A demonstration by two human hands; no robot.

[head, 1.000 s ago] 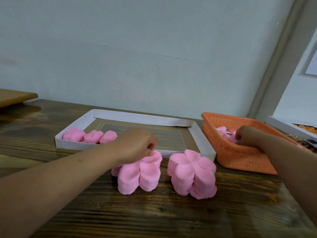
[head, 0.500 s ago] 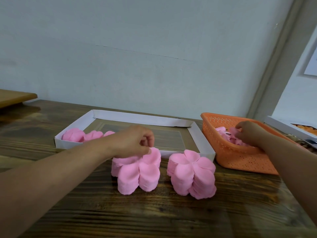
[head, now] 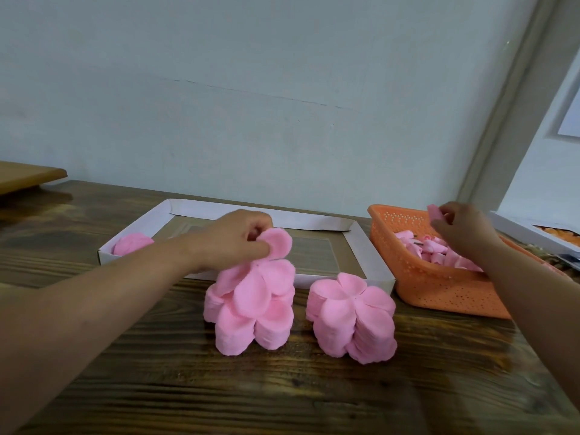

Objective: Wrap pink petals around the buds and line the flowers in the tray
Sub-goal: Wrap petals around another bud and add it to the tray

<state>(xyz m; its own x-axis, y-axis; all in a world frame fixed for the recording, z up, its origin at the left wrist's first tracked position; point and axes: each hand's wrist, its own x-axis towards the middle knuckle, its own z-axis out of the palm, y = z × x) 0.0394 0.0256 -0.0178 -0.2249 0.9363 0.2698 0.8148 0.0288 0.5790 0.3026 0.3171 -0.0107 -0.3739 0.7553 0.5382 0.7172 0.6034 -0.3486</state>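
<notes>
Pinching one thin petal sheet (head: 276,248) off the left stack (head: 251,312) on the tabletop, our left hand (head: 232,243) found it light and floppy; our right hand (head: 461,227) pinched a bud (head: 434,211) over the basket (head: 439,287).

A wooden table (head: 282,397) stands against a pale wall (head: 251,89).

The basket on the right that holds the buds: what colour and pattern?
Orange basket, its walls dotted with small perforations; the head view shows it.
</notes>
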